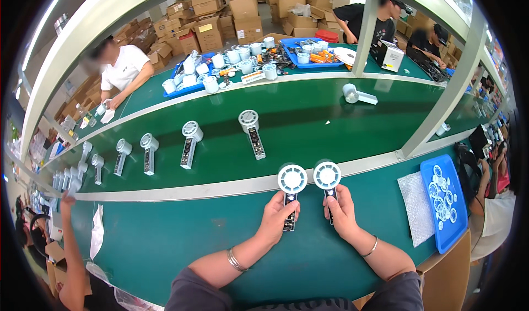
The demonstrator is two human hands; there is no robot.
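My left hand (272, 218) is closed around the handle of a white handheld fan (292, 179). Its round slotted head points away from me, and the handle's open face shows a dark circuit board. A second handheld fan (327, 175) of the same kind is gripped in my right hand (342, 211), thumb over its exposed board. Both fans are held up side by side above the green bench, heads close together. On the belt beyond, the nearest of several similar fans (248, 119) lies with its dark inside showing.
A metal rail (231, 189) separates my green bench (182, 239) from the conveyor belt (308, 132). To the right, a blue tray (460, 223) holds clear rings beside bubble wrap (416, 209). A frame post (446, 85) rises at right. Co-workers sit across and at left.
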